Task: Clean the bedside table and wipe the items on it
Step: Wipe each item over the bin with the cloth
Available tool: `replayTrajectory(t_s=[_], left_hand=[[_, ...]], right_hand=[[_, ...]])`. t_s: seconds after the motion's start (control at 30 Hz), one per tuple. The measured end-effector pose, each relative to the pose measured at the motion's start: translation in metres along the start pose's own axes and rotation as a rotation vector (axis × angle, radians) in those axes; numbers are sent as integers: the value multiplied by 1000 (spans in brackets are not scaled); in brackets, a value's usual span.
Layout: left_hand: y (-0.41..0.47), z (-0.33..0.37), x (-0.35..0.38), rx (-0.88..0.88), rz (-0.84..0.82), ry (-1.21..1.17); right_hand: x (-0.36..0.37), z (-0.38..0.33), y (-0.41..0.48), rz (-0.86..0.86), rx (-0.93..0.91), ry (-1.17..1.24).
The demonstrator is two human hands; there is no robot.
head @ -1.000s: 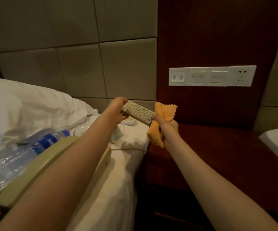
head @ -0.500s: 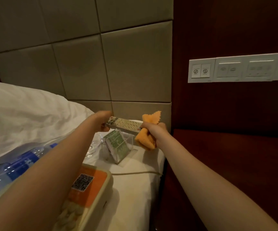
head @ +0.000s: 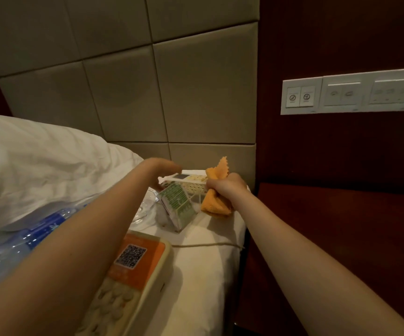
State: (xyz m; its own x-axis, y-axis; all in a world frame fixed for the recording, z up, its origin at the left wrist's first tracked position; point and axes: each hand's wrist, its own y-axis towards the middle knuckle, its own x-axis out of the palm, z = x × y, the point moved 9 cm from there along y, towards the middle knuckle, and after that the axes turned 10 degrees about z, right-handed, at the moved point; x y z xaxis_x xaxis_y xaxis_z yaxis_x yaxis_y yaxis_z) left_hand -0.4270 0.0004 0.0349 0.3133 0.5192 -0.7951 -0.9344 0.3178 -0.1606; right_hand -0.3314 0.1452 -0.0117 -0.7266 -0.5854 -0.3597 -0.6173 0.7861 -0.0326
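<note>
A white remote control (head: 192, 183) lies on the white bed sheet close to the padded headboard. My left hand (head: 163, 172) hovers at its left end with fingers spread and relaxed, holding nothing. My right hand (head: 226, 187) grips a bunched orange cloth (head: 214, 206) and sits against the remote's right end; whether it also holds the remote I cannot tell. The dark wooden bedside table (head: 341, 238) lies to the right of my right arm.
On the bed lie a beige telephone (head: 135, 263) with an orange QR label, its cord (head: 208, 244), a clear sign stand (head: 179, 207) with a green card, a glass dish (head: 145, 210) and a water bottle (head: 26, 241). A pillow (head: 38, 166) is left, a switch panel (head: 351, 95) on the wall.
Both hands carried the remote from above the table leftward and down onto the bed by the headboard. My left hand let go of the remote's end and spread its fingers.
</note>
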Motion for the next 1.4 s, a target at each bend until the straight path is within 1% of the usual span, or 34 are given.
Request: replayTrajectory(t_s=[0.1,0.17,0.23,0.33,0.4,0.47,0.6,0.67,0.77,0.9,0.93,1.03,1.2,1.33,1.4], left_hand=[[-26,7,6,6,-138,160],[-43,7,14,28,-188,316],[-54,10,19,101,-145,470],[-62,13,17,176,-15,543],[-69,15,11,189,11,502],[-78,24,2,227,32,437],[-121,56,-2,406,49,318],[-148,67,7,479,32,287],[-186,80,31,582,13,247],[-238,93,68,749,47,255],[-247,93,76,765,38,228],[-269,83,106,743,-56,111],[-311,68,153,783,-136,64],[-341,48,183,776,-192,16],[-353,33,197,745,-206,-31]], right_hand=[[-8,-5,-10,39,-24,-40],[-12,-4,-19,36,-11,-37],[-16,-4,-29,26,-12,-36],[-30,-5,-45,37,-16,-38],[-43,-5,-52,55,-19,-31],[-57,-3,-60,58,-9,50],[-88,8,-88,58,53,286],[-104,19,-104,63,78,362],[-129,41,-129,69,114,416],[-166,76,-165,118,154,437],[-175,84,-174,123,158,437],[-201,108,-202,147,179,418],[-226,156,-240,169,272,343],[-239,186,-266,178,267,310],[-246,202,-276,210,234,255]])
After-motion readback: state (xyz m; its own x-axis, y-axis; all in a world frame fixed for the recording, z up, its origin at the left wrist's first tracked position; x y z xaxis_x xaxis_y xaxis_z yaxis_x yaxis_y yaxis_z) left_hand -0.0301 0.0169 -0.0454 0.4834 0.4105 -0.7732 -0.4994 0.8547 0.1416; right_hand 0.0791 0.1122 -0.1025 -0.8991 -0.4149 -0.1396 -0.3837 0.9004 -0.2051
